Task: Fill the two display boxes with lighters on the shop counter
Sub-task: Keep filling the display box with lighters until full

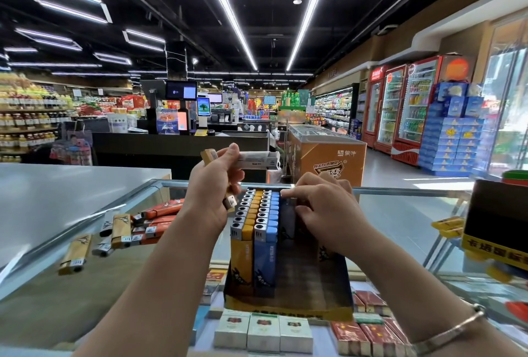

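On the glass counter (400,213), dead centre, stands a display box (288,285) holding two packed rows of lighters (255,213), yellow and blue, along its left side; its right half looks bare. The right hand (323,208) reaches into that bare half at about one o'clock from the box centre, fingers curled together and pressed down at the far end of a third row just beside the blue lighters. What they pinch is hidden by the knuckles, so whether a lighter sits under them I cannot tell.

The left hand (213,185), at eleven o'clock, is clamped on a small bunch: a white lighter (257,160) pinned under the thumb and pointing right, a yellow lighter (208,156) poking out behind, and another hanging from the lower fingers. Loose lighters (128,228), orange, tan and white, lie scattered at nine o'clock on the counter. A second box (497,230), dark with a yellow band, sits at the three o'clock edge.

The risk is the left-hand bundle: held loosely at odd angles, one may slip and knock the standing rows. With half the box unsupported, a sideways nudge from the right hand could topple the blue row like dominoes.
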`<state>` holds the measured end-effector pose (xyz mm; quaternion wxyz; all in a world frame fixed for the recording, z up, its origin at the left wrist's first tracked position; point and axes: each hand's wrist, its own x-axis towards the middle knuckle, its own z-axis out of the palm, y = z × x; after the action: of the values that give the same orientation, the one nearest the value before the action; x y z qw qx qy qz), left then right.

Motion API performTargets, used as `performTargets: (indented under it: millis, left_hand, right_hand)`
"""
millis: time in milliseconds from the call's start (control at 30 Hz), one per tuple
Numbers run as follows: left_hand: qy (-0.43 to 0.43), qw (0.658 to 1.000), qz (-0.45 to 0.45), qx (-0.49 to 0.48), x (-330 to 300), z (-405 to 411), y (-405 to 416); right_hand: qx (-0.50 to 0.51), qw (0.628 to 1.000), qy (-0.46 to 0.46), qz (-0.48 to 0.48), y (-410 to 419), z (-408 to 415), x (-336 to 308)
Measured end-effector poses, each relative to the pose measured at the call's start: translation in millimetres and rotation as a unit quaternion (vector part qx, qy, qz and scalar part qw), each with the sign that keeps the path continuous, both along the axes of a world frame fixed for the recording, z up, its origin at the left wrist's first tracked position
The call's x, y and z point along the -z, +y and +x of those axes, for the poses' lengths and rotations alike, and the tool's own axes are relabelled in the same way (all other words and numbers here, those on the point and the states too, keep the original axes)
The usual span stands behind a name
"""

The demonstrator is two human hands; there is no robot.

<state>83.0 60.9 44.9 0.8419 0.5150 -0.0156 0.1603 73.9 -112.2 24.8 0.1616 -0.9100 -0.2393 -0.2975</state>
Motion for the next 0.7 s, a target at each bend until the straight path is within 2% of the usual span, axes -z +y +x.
performTargets:
  millis: [233,333,400,567,700]
  left_hand:
    - [-0.083,0.995,0.043,0.037,-5.7,-7.7,-2.6]
    - [-0.111,0.991,0.043,0.060,-8.2,-10.6,-4.0]
    - [-0.129,0.986,0.076,0.071,-9.5,-12.4,-4.3]
    - [-0.137,0.971,0.173,0.086,-9.1,-13.3,-6.9]
    - [-0.150,0.970,0.172,0.088,-9.2,-12.0,-5.3]
  right_hand:
    - [-0.046,0.978,-0.060,0.195,-3.4,-5.4,-8.0]
    - [-0.094,0.951,-0.018,0.295,-4.3,-7.0,-10.8]
    - [-0.119,0.931,-0.002,0.345,-5.1,-8.5,-11.8]
    - [-0.205,0.899,0.038,0.385,-4.2,-13.8,-17.0]
    - [-0.304,0.838,0.105,0.440,-1.5,-19.0,-19.3]
